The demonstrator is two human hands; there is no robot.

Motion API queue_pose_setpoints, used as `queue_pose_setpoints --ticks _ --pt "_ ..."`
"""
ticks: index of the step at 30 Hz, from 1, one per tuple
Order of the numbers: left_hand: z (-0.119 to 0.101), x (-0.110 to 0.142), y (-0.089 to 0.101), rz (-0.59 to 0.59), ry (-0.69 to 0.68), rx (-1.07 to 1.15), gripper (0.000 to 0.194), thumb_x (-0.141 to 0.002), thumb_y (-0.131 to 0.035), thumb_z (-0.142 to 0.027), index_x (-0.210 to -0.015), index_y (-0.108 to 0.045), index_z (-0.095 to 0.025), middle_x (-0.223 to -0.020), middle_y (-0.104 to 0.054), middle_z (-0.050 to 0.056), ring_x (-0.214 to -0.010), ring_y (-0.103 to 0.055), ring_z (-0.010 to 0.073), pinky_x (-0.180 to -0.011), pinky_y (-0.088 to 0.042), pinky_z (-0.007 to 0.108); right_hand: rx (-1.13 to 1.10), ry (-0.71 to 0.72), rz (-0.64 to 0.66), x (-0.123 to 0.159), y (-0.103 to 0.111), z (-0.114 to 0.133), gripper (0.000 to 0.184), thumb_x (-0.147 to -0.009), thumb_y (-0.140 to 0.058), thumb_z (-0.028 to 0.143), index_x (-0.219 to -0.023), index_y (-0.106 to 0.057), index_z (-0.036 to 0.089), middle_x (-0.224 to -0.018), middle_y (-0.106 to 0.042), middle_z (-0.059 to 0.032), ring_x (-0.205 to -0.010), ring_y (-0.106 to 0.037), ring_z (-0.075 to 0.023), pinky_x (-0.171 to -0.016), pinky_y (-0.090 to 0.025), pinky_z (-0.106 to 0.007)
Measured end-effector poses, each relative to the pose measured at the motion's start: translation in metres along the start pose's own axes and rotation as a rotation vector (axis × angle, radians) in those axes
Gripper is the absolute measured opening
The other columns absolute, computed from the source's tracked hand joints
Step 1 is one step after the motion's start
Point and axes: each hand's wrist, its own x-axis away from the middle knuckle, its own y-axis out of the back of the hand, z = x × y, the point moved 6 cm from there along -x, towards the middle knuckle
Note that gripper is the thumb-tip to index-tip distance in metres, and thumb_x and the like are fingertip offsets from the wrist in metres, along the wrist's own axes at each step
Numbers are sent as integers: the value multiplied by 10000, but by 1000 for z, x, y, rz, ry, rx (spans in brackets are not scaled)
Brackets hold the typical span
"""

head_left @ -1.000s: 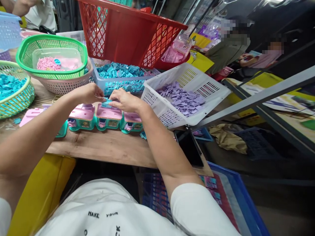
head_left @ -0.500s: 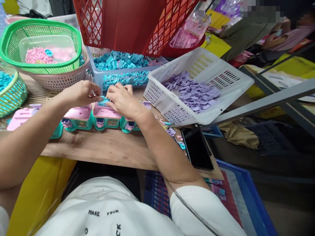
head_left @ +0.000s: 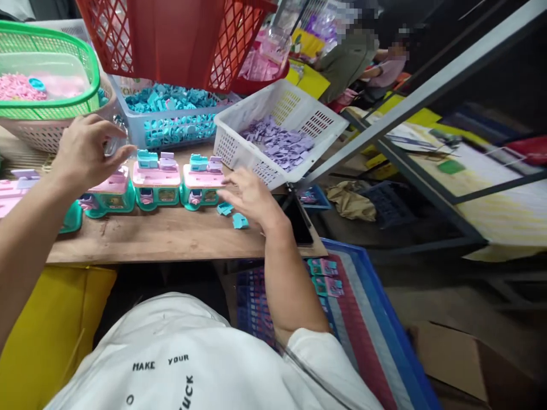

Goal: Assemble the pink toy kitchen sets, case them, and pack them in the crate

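On the wooden table stands a row of pink-and-teal plastic toys. The middle toy (head_left: 156, 177) and the right toy (head_left: 202, 181) each carry a light-blue piece and a purple piece upright on their pink tops. My left hand (head_left: 88, 149) hovers over the toy (head_left: 111, 191) left of the middle one, thumb and fingers apart, with nothing visible in it. Beside the right toy is my right hand (head_left: 252, 196), its fingers spread at the toy's right end; whether they touch it I cannot tell. Two loose light-blue pieces (head_left: 240, 221) lie just below its fingers.
Behind the row stand a blue basket (head_left: 179, 126) of light-blue parts and a white crate (head_left: 222, 136) of purple parts. A red crate (head_left: 166, 45) rises above them, a green basket (head_left: 92, 74) at left. A phone (head_left: 299, 222) lies by my right forearm. Two people sit farther back.
My hands have parted from the toy they both worked on: the left went left, the right moved right. The view has turned right. Loose light-blue pieces now show at the table front.
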Motion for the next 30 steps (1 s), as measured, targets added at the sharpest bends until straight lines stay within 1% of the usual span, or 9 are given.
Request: queue_pose_setpoints --ticks 5,7,9,13,16,20,24,27,30 --pt "-36 19 -16 26 -232 71 312 -961 -505 -431 -987 -697 -186 -1085 -702 105 -984 -584 241 -944 -469 409 93 -117 18 44 -29 -20 615 -816 -772 256 -1366 -505 184 -1274 -640 -158 -1232 -574 -337 -991 -476 -489" --pt "-60 34 -28 71 -362 143 259 -951 -502 -356 -944 -697 -184 -1042 -710 114 -948 -600 255 -891 -482 423 114 -108 -1 47 -40 -18 565 -787 -790 243 -1286 -535 163 -1260 -642 -182 -1254 -558 -362 -1005 -465 -510" --pt "-79 52 -41 132 -448 196 234 -953 -491 -283 -931 -696 -173 -1004 -706 117 -928 -608 253 -858 -488 409 100 -109 20 48 -50 -20 386 -794 -756 207 -1138 -584 171 -1159 -671 -177 -1183 -590 -364 -972 -481 -509" --pt "-96 83 -61 227 -471 257 200 -950 -541 -233 -1039 -694 -141 -1076 -693 141 -984 -617 257 -862 -505 378 -71 -97 82 46 -56 -16 9 -877 -615 210 -873 -620 216 -953 -706 -134 -983 -644 -326 -889 -514 -476" --pt "-94 92 -62 250 -385 418 306 -915 -631 -263 -1188 -645 -127 -1133 -681 146 -998 -637 244 -842 -520 348 -437 -27 189 37 -50 22 185 -948 -565 369 -944 -678 223 -928 -729 -78 -863 -672 -252 -772 -541 -379" --pt "-74 84 -47 257 -156 749 285 -870 -689 -345 -1057 -656 -134 -872 -689 51 -729 -610 148 -659 -489 257 -674 129 182 1 -31 90 257 -940 -582 429 -913 -710 208 -851 -720 -31 -784 -652 -178 -717 -499 -286" --pt "-31 67 -14 136 99 984 422 -790 -770 -484 -985 -695 -117 -839 -708 53 -731 -634 151 -664 -506 260 -830 186 87 -57 -33 131 313 -936 -575 479 -937 -694 190 -869 -709 -23 -773 -620 -155 -706 -483 -264" --pt "11 58 11 98 216 1008 529 -690 -845 -541 -967 -723 -108 -868 -731 71 -770 -660 164 -703 -526 269 -847 283 68 -102 -45 157 335 -945 -559 468 -945 -697 163 -890 -713 -29 -814 -612 -156 -742 -475 -263" --pt "55 48 27 160 281 881 509 -669 -859 -544 -932 -752 -122 -814 -727 48 -770 -643 157 -717 -510 253 -657 351 96 -143 -60 182 265 -947 -553 340 -921 -720 135 -833 -697 -25 -789 -577 -145 -745 -432 -256"
